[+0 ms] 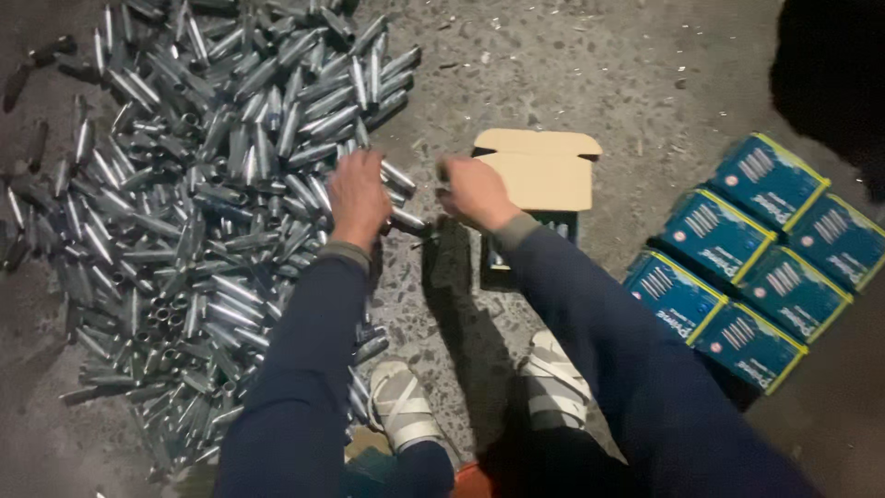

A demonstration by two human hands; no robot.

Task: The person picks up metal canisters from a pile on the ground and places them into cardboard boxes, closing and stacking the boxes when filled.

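My left hand (pixel 358 196) lies knuckles-up on the heap of metal tubes (pixel 194 203), so its fingers and whatever they touch are hidden. My right hand (pixel 475 191) curls away too; I cannot tell what it pinches (something small, perhaps nothing). The heap runs off the upper left and left edges of the frame. The open cardboard box (pixel 539 175) hides most of its contents behind its flap. A dark blurred shape (pixel 830 74) fills the upper right corner, unidentifiable.

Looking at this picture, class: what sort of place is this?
Probably a small workshop or packing area: a heap of metal tubes lies on a bare concrete floor, beside stacked blue boxes and an open carton.
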